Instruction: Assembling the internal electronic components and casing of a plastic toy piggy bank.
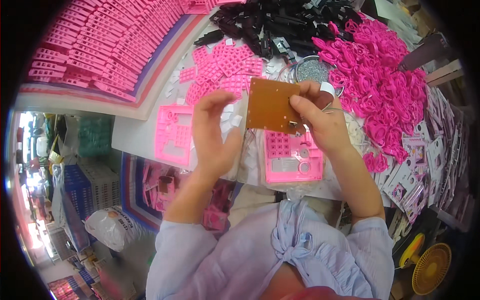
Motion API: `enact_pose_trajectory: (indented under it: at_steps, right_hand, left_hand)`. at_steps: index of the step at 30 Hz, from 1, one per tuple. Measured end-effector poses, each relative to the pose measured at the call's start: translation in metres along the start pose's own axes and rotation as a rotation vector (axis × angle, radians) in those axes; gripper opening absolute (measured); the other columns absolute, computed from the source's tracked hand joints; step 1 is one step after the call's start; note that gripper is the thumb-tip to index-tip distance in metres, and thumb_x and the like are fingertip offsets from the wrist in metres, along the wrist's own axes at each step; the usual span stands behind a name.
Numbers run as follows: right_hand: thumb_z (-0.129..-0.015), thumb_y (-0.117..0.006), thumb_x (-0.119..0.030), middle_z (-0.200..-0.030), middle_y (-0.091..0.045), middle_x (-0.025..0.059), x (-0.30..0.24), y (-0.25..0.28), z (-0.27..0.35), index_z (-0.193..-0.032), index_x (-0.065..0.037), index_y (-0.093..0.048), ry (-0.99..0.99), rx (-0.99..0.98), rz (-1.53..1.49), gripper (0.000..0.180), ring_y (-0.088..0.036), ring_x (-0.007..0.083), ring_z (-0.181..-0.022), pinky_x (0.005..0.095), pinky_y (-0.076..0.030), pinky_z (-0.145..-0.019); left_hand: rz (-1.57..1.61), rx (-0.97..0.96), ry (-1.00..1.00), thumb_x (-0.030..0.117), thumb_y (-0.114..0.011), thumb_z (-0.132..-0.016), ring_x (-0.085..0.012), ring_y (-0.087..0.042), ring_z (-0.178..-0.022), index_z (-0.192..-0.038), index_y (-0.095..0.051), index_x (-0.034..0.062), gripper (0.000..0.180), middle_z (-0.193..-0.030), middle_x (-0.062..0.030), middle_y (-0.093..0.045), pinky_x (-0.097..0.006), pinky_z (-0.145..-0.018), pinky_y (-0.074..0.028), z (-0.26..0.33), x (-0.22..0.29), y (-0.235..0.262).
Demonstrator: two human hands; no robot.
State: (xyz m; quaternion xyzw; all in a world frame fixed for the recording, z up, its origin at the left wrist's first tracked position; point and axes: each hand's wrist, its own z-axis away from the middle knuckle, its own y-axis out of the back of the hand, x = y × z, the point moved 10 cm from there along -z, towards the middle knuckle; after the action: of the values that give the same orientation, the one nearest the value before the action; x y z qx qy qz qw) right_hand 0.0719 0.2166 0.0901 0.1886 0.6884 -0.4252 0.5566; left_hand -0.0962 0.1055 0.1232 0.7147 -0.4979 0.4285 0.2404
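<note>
A square brown circuit board [270,106] is held up over the bench in my right hand [327,125], thumb on its face and fingers behind. A small metal part sits near its lower right corner. White tape wraps one finger of this hand. My left hand [214,132] is empty, its fingers apart and curved, just left of the board without touching it. Below the board lies a pink plastic casing [295,176] with a grid of square holes and round openings, its upper part hidden. Another pink casing [164,142] rests left of my left hand.
Pink keypad pieces [225,65] lie behind my hands, beside a heap of black parts [280,22]. A tub of small metal screws [312,70] stands near piled pink rings [385,85]. Stacked pink casings [100,45] fill the far left; printed cards [405,185] crowd the right.
</note>
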Motion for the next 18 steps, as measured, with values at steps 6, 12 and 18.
enact_pose_trajectory:
  at_steps: [6, 12, 18]
  right_hand:
    - [-0.096, -0.068, -0.014, -0.090, -0.070, 0.0074, -0.020, -0.007, 0.013, -0.111, 0.002, -0.066, -0.007, -0.002, 0.127, 0.022, -0.063, 0.0088, -0.069, 0.0241, -0.049, -0.054]
    - [-0.098, -0.066, -0.012, -0.084, -0.065, 0.0032, -0.007, 0.024, 0.043, -0.113, 0.001, -0.066, 0.143, 0.155, 0.040, 0.020, -0.060, 0.0082, -0.070, 0.0231, -0.049, -0.061]
    - [-0.098, -0.067, -0.019, -0.082, -0.060, 0.0023, 0.010, 0.028, 0.047, -0.111, -0.001, -0.063, 0.053, 0.279, -0.123, 0.022, -0.058, 0.0097, -0.070, 0.0227, -0.045, -0.056]
  left_hand:
    - [0.373, -0.229, 0.634, 0.013, -0.062, -0.100, -0.0284, -0.067, -0.113, -0.128, -0.061, -0.0033, 0.032, -0.124, -0.0154, -0.068, -0.045, -0.099, -0.053, 0.036, -0.044, -0.033]
    - [0.466, -0.082, 0.618, 0.015, -0.059, -0.103, -0.0289, -0.071, -0.105, -0.126, -0.062, -0.0022, 0.029, -0.120, -0.0179, -0.069, -0.042, -0.087, -0.060, 0.046, -0.057, -0.026]
    - [0.607, -0.137, 0.603, 0.015, -0.059, -0.102, -0.0272, -0.070, -0.105, -0.133, -0.057, -0.0012, 0.035, -0.122, -0.0167, -0.068, -0.040, -0.085, -0.059, 0.054, -0.060, -0.033]
